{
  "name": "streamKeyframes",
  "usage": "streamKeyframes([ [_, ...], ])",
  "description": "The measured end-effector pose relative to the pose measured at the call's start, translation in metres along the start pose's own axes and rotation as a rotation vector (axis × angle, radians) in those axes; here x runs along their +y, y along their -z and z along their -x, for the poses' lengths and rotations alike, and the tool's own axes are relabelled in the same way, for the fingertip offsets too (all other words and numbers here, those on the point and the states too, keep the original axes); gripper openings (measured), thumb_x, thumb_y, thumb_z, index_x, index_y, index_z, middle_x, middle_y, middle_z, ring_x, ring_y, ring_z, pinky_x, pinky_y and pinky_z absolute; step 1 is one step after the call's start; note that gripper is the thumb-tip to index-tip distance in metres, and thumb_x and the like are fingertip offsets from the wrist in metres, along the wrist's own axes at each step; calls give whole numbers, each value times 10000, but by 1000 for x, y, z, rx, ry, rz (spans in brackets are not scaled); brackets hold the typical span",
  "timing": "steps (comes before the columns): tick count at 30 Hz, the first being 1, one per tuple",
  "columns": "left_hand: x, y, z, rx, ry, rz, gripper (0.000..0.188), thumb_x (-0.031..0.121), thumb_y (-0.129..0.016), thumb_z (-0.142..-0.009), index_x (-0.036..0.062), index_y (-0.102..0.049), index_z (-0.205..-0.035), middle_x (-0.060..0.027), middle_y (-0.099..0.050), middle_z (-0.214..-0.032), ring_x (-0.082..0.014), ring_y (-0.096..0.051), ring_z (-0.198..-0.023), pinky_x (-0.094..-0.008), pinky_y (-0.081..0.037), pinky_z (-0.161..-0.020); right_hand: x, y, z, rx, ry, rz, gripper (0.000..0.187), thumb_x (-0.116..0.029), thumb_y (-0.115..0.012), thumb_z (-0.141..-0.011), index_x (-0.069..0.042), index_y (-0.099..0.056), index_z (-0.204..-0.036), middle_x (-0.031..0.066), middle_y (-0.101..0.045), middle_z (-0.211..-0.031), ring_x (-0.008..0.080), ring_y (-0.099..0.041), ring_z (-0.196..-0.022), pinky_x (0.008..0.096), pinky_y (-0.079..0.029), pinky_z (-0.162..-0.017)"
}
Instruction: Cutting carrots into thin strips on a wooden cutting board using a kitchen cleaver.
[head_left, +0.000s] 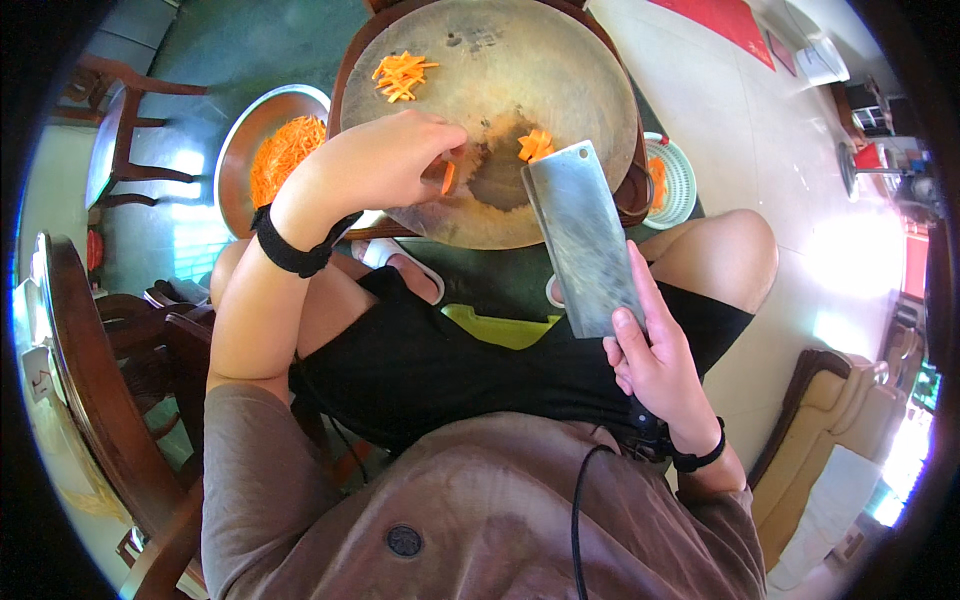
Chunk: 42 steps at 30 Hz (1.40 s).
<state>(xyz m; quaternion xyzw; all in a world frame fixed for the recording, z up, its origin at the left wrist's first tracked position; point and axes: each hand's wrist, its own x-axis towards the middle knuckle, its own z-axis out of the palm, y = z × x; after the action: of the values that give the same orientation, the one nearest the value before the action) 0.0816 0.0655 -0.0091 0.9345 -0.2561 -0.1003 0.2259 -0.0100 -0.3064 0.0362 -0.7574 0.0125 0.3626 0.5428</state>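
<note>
A large round wooden chopping board stands in front of me, with a dark wet patch at its near middle. Over the board's near left part, my left hand pinches a small piece of carrot; its fingertips are partly hidden. My right hand grips a cleaver by its dark handle, the broad steel blade pointing away from me across the board's near right edge. Just beyond the blade's tip lies a small cluster of cut carrot pieces. A pile of carrot strips rests at the far left of the board.
Left of the board is a metal bowl full of shredded carrot. At its right stands a pale green basket holding carrot pieces. My knees and black shorts are close below the board. Wooden chairs stand at the left, a beige sofa at the right.
</note>
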Motion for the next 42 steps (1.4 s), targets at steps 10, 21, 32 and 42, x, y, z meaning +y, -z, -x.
streamKeyframes([
  [10,33,-28,-13,48,-26,16,182,124,-745,-906,32,-663,-1040,-182,-683,-1019,-430,-705,-982,-518,-577,-852,0,-5,-10,3,100,131,685,-112,-475,-1157,-175,-191,-1777,23,-592,-789,107,-565,-684,297,-525,-675],
  [21,89,-18,29,-198,-14,-250,576,152,-752,-838,-127,-614,-1323,-225,-606,-1417,-345,-644,-1211,-426,-578,-974,-6,-9,-9,40,300,431,733,-5,-528,-1096,-153,-246,-1756,233,-681,-895,371,-720,-770,376,-573,-767],
  [32,95,-41,31,-153,9,-515,525,140,-639,-882,-90,-644,-1354,-161,-563,-1421,-232,-597,-1125,-330,-564,-935,-19,-17,-11,-22,251,511,783,36,-552,-1059,-150,-247,-1756,237,-673,-879,418,-725,-794,445,-579,-756],
  [42,98,-54,32,-67,43,-589,499,149,-632,-896,-73,-663,-1342,-144,-562,-1422,-217,-596,-1113,-318,-562,-923,-19,-21,-11,-31,267,529,855,91,-548,-1004,-142,-226,-1761,230,-668,-900,395,-719,-800,448,-576,-760],
])
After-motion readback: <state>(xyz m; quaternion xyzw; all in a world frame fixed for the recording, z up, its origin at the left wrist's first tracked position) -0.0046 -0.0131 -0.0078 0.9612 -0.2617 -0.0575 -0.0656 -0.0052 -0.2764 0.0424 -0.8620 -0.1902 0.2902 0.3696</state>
